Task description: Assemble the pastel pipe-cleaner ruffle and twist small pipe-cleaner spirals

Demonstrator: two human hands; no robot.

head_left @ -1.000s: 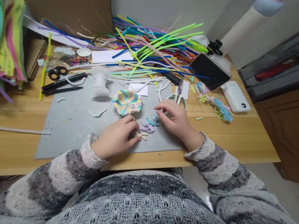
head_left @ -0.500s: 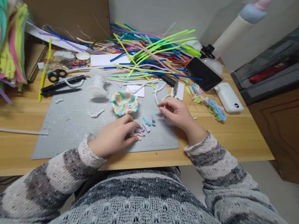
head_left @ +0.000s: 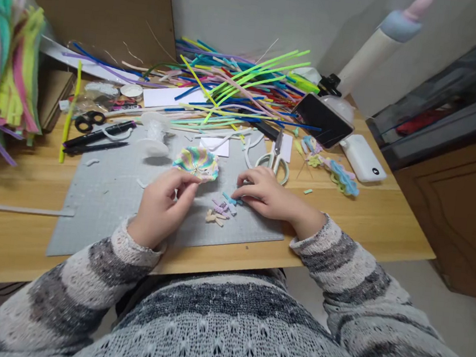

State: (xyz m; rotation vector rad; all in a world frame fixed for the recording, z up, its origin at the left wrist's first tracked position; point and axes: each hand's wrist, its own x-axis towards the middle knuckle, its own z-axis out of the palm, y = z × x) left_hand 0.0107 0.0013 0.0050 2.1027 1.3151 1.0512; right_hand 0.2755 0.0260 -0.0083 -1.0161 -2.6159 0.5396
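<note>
A ruffled pastel flower piece (head_left: pixel 197 162) in yellow, teal and pink lies on the grey cutting mat (head_left: pixel 101 209). My left hand (head_left: pixel 165 202) is at its lower left edge, fingers curled with the fingertips near the rim; whether they grip it is unclear. My right hand (head_left: pixel 264 193) is lowered over the mat, its fingertips at small blue pieces (head_left: pixel 230 199). Small purple pieces (head_left: pixel 220 206) and beige pieces (head_left: pixel 214 217) lie between the hands. Scissors with pale handles (head_left: pixel 275 158) rest just beyond my right hand.
Behind the mat lies a heap of coloured pipe cleaners (head_left: pixel 249 82). A clear spool (head_left: pixel 154 137), black pens (head_left: pixel 99 134) and black-handled scissors (head_left: pixel 90 121) are at left. A phone (head_left: pixel 324 119), a white power bank (head_left: pixel 365 157) and pastel twisted pieces (head_left: pixel 341 176) are at right.
My left hand has moved from the small pieces up and left to the flower piece. My right hand has come down and left from the scissors to the blue pieces, which now sit closer to the purple ones.
</note>
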